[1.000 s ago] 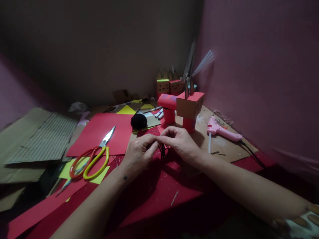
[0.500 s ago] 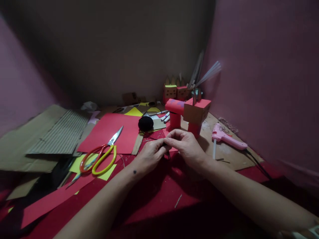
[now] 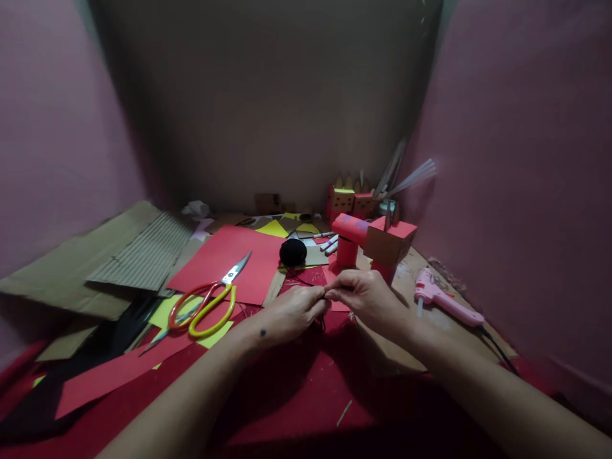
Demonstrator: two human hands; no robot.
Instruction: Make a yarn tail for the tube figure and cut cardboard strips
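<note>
My left hand (image 3: 297, 311) is closed on black yarn (image 3: 319, 326), and small dark loops hang below its fingers. Touching it at the fingertips, my right hand (image 3: 362, 297) pinches at the same spot; the bit of yarn between the fingers is mostly hidden. A strand runs from the hands back to a black yarn ball (image 3: 293, 253) just beyond them. Behind my right hand stands a red and cardboard animal figure (image 3: 389, 245) with a box head, pointed ears and tube legs. Scissors (image 3: 210, 306) with red and yellow handles lie left of my hands.
Red paper (image 3: 220, 252) lies under the scissor blades. Cardboard sheets (image 3: 62, 271) pile up at left. A pink glue gun (image 3: 444, 299) rests on cardboard at right, its cord trailing off. Markers (image 3: 329, 244) and similar figures (image 3: 343, 203) stand or lie farther back, near the walls.
The camera view has shifted, so the table's things appear farther right and mostly lower. Both hands stay together at the yarn, with small changes in finger position.
</note>
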